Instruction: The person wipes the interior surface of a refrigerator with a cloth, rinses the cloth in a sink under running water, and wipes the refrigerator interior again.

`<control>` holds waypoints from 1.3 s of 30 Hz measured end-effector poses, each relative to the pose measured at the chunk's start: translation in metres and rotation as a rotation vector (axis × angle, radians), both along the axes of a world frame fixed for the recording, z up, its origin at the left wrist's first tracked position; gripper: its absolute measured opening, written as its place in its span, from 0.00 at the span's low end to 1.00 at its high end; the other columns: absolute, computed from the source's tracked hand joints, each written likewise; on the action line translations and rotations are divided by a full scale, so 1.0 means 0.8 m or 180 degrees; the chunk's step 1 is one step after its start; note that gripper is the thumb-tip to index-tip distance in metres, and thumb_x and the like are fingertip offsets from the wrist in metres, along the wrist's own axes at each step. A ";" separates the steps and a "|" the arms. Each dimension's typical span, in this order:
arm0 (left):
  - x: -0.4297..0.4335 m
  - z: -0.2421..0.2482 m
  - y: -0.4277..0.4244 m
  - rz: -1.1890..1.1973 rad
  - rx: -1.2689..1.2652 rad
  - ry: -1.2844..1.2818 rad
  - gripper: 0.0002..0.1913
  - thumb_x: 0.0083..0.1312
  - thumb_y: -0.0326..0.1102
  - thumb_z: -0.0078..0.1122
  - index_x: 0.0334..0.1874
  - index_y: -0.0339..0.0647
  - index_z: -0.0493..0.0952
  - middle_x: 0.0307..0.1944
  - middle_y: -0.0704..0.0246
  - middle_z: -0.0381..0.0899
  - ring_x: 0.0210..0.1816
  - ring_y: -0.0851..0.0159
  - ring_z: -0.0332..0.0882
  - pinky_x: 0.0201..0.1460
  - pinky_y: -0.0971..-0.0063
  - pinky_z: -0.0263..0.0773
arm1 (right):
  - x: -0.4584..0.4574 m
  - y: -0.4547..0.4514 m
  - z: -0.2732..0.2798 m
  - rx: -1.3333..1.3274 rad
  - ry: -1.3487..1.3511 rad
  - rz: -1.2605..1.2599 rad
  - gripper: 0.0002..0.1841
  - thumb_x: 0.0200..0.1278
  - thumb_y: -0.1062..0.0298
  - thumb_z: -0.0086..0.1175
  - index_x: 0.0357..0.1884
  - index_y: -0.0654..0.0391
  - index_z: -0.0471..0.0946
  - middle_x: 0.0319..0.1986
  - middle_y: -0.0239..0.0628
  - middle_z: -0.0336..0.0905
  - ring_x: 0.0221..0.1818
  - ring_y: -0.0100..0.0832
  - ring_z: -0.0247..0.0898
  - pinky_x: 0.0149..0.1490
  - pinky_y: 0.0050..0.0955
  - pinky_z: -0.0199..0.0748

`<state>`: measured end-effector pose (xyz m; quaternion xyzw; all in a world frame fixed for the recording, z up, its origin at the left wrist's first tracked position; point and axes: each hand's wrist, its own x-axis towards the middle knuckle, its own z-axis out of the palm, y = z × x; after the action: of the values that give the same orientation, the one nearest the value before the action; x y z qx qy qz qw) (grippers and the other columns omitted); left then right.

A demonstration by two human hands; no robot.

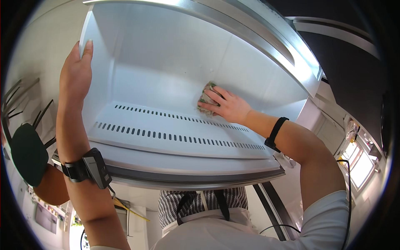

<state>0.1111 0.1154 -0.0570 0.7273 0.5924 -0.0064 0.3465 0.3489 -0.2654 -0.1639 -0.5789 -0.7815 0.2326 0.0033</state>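
Tilted up before me is a large white plastic drawer [150, 62], apparently from a refrigerator, with a glossy metallic trim [250, 37] along its far edge. My left hand [77, 68] grips the rim of its left side wall, thumb on the inner face and fingers hidden behind. Under my right hand [228, 104], a crumpled patterned cloth [208, 97] is pressed against the drawer's inner surface. Two rows of slots run through the slotted panel [187, 129] just below the cloth. Small specks dot the white surface above it.
A grey-edged front trim [193, 181] spans the space close to my body. Dark panels [343, 68] rise at the right. To the left stand a green chair seat [29, 154] and a brown one [51, 186]. Black cables [349, 200] hang by my right arm.
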 end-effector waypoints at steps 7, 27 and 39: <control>-0.011 -0.006 0.008 -0.0013 0.0045 0.0097 0.31 0.83 0.59 0.43 0.77 0.43 0.71 0.66 0.56 0.81 0.67 0.50 0.78 0.71 0.60 0.69 | 0.006 0.000 0.006 -0.0067 -0.0209 0.0257 0.32 0.66 0.66 0.59 0.74 0.36 0.75 0.68 0.35 0.67 0.71 0.41 0.64 0.56 0.34 0.86; -0.004 0.001 0.003 0.0091 -0.0007 0.0173 0.31 0.83 0.58 0.43 0.76 0.42 0.72 0.67 0.55 0.82 0.68 0.51 0.78 0.71 0.60 0.69 | 0.010 0.033 0.023 -0.1582 0.1702 -0.2270 0.22 0.58 0.82 0.62 0.56 0.56 0.81 0.52 0.42 0.83 0.52 0.42 0.83 0.52 0.33 0.86; 0.001 0.000 0.001 0.0000 0.0053 0.0010 0.31 0.83 0.58 0.44 0.75 0.39 0.73 0.66 0.53 0.82 0.68 0.48 0.78 0.71 0.59 0.70 | 0.034 0.024 0.083 -0.2322 0.3676 -0.4331 0.16 0.70 0.78 0.62 0.58 0.61 0.78 0.48 0.42 0.86 0.51 0.36 0.84 0.50 0.35 0.88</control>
<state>0.1116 0.1164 -0.0572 0.7302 0.5929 -0.0027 0.3395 0.3760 -0.2466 -0.0977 -0.6698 -0.0362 0.6585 0.3414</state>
